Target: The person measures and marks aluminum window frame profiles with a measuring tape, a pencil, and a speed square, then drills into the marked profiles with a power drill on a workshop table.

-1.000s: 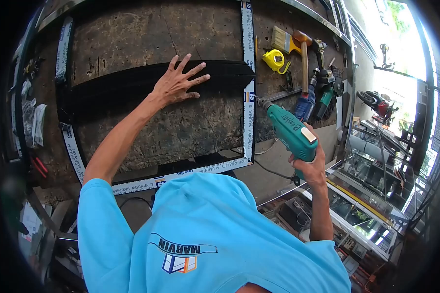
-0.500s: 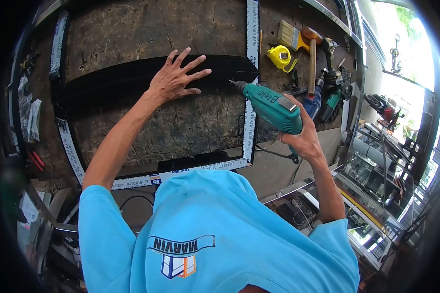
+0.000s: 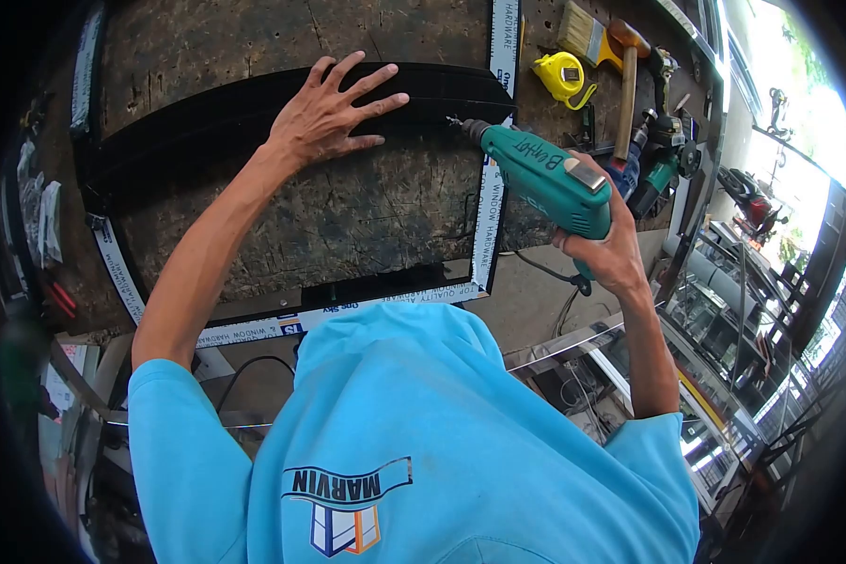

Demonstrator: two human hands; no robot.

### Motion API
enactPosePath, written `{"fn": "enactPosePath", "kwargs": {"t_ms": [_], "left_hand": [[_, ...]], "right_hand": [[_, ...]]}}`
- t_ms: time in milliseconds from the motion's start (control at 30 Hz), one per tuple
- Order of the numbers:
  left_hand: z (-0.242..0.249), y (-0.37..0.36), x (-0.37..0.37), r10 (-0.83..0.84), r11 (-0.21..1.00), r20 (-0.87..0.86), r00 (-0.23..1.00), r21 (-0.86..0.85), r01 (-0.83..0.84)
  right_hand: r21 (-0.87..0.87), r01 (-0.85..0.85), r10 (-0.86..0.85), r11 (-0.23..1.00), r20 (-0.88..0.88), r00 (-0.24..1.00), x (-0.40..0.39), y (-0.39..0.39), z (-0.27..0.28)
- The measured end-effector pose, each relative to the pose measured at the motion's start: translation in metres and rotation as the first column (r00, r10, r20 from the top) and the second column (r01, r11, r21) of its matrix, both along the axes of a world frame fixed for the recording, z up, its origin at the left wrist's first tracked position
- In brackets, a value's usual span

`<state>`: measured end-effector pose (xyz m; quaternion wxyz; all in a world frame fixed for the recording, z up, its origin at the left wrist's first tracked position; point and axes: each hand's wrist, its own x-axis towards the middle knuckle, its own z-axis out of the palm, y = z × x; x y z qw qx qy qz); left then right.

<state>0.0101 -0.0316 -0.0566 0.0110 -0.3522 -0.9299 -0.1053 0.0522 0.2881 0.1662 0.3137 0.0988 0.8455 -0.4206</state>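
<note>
While left hand point(image 3: 324, 113) loose, flat on one black bar point(image 3: 193, 115), right hand point(image 3: 614, 246) tight around one green drill point(image 3: 541, 176).

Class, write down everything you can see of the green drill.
The drill has a green, plastic-looking casing with dark handwriting and a shiny patch near its rear. A dark chuck holds a thin bit, pointing up-left in the picture towards the black bar; contact there is unclear. The right hand grips its handle, hiding the trigger area.

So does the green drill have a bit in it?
Yes, it's in: a thin drill bit sticks out of the chuck on the green electric drill, gripped in the right hand.
</note>
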Motion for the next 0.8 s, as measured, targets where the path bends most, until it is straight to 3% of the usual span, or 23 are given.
{"fn": "enactPosePath", "kwargs": {"t_ms": [800], "left_hand": [[-0.0018,0.0,0.0007,0.007,1.0,-0.009,1.0,-0.029,-0.007]], "right_hand": [[0.016,-0.038,0.038,0.999,0.002,0.999,-0.0066,-0.002,-0.0001]]}}
